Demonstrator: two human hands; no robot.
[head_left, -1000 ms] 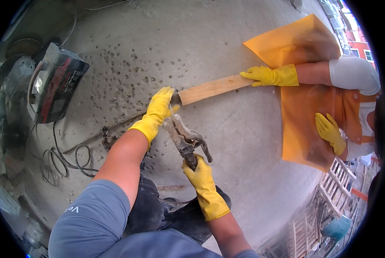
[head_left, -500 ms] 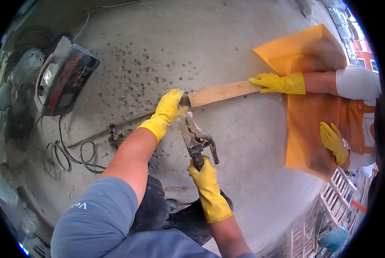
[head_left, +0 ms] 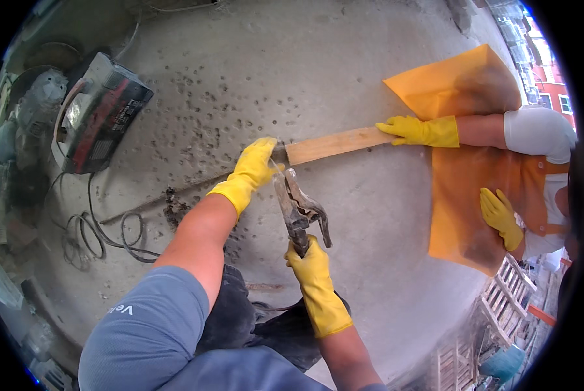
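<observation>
My right hand [head_left: 316, 287], in a yellow rubber glove, is wrapped around the dark handle of a worn welding electrode holder [head_left: 297, 212]. The holder's jaws point away from me, toward my left hand. My left hand [head_left: 254, 166], gloved in yellow too, has its fingers curled beside a dark metal end [head_left: 279, 154]; what they grip is hidden. A thin pale rod shows by its thumb, just above the jaws. From the metal end a wooden plank [head_left: 337, 144] runs right to a co-worker's gloved hand [head_left: 417, 130], which holds its far end.
A black and red welding machine [head_left: 106, 117] stands at the left. Coiled cable [head_left: 106, 234] and a long thin bar [head_left: 168, 197] lie on the pitted concrete floor [head_left: 364, 215]. The co-worker wears an orange apron [head_left: 461, 202]. Wooden pallets [head_left: 506, 301] are at the lower right.
The co-worker's arms and apron have shifted very slightly left in view. My hands, the electrode holder and the plank are almost where they were.
</observation>
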